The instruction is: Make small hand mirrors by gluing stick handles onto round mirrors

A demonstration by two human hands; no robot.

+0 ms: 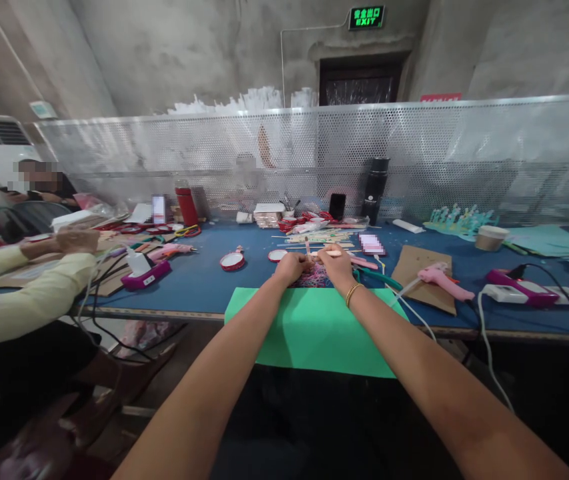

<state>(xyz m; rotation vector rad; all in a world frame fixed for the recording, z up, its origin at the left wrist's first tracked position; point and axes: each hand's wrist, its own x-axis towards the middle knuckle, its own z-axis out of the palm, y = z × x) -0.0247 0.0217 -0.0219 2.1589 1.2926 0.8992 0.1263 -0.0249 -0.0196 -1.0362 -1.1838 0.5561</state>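
My left hand [293, 268] is closed in a pinch over the table, at a short thin stick [307, 245] that stands up from the fingertips. Facing it, my right hand [338, 267] has its fingers closed round a pale rod-like thing [333, 253], whose kind I cannot make out. Under and between both hands lies a tangle of pink, purple and blue strands [311, 276]. A green sheet [314, 333] hangs over the table edge below my wrists. Thin wooden sticks [321, 238] are spread just behind my hands.
A pink glue gun [444, 281] rests on cardboard [409, 263] to the right, near a purple power strip [521, 288] with cables. Red-rimmed round tins [232, 261] stand left. A co-worker's sleeve [29, 287] reaches in at far left. A black flask [375, 190] stands behind.
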